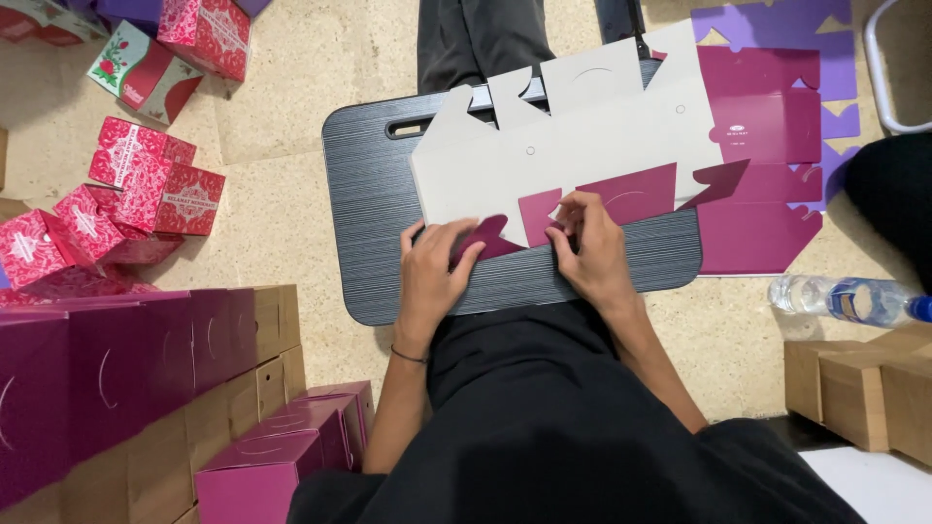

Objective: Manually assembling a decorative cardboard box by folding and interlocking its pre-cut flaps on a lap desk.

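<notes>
A flat die-cut box blank (573, 155), white on its upper face and magenta on its folded flaps, lies on a dark grey lap board (369, 194). My left hand (437, 267) presses a magenta flap at the blank's near left edge. My right hand (590, 243) pinches a folded magenta flap at the near middle. Both hands rest on the board's near side, a little apart.
A stack of flat magenta and purple blanks (767, 146) lies to the right. Finished magenta boxes (116, 378) and red patterned boxes (155, 184) crowd the left. A water bottle (845, 299) and brown cartons (864, 388) sit at the right. Another person's legs (476, 39) are beyond the board.
</notes>
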